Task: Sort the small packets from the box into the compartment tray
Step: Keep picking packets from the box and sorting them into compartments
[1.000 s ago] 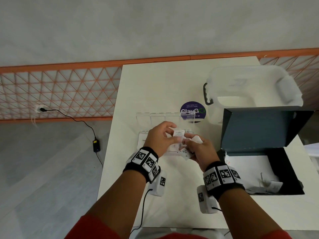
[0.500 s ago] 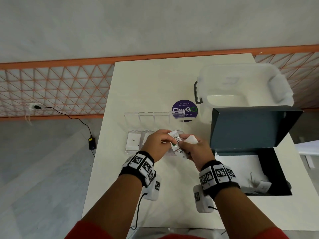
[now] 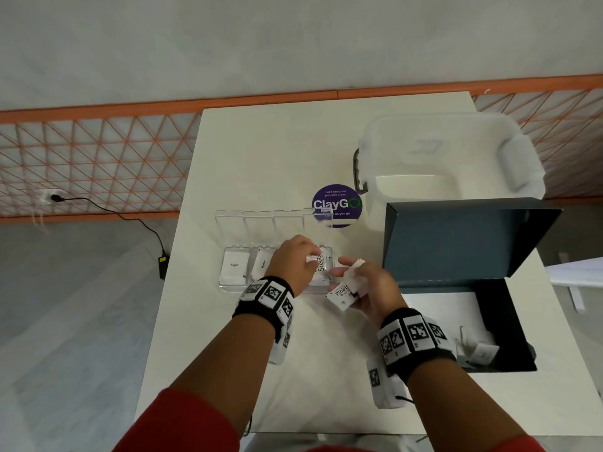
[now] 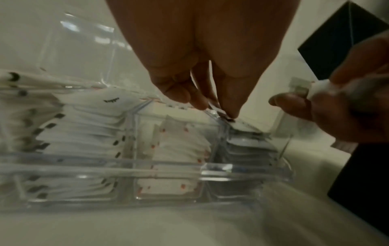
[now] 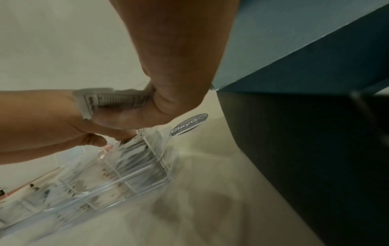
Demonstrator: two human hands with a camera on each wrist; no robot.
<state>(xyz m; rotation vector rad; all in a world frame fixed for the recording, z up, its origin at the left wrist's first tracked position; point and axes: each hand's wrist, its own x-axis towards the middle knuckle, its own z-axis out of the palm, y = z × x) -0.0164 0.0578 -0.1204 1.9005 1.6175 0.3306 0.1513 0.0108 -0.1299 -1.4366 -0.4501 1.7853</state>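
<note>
A clear compartment tray (image 3: 228, 286) lies on the white table with its lid (image 3: 259, 220) hinged back. Its compartments hold stacked white packets, a Sugar packet (image 3: 233, 265) on top at far left. My left hand (image 3: 311, 259) pinches a Stevia packet (image 3: 322, 266) over the rightmost compartment; in the left wrist view the fingertips (image 4: 228, 106) press it onto the stack (image 4: 248, 143). To the right, my right hand (image 3: 346, 276) grips a small bundle of Stevia packets (image 3: 341, 292), also seen as packets (image 5: 109, 101). The dark box (image 3: 509, 324) stands open at right, a few packets (image 3: 483, 352) inside.
A translucent plastic bin (image 3: 456, 151) stands behind the box's raised lid (image 3: 463, 236). A purple ClayGo sticker (image 3: 336, 203) lies on the table behind the tray. The table's left edge drops to the floor, where a power cable (image 3: 137, 220) runs.
My left hand has drawn one Stevia packet away from the right hand's bundle and lowered it to the tray's rightmost compartment. The hands have moved apart; the right hand keeps its bundle.
</note>
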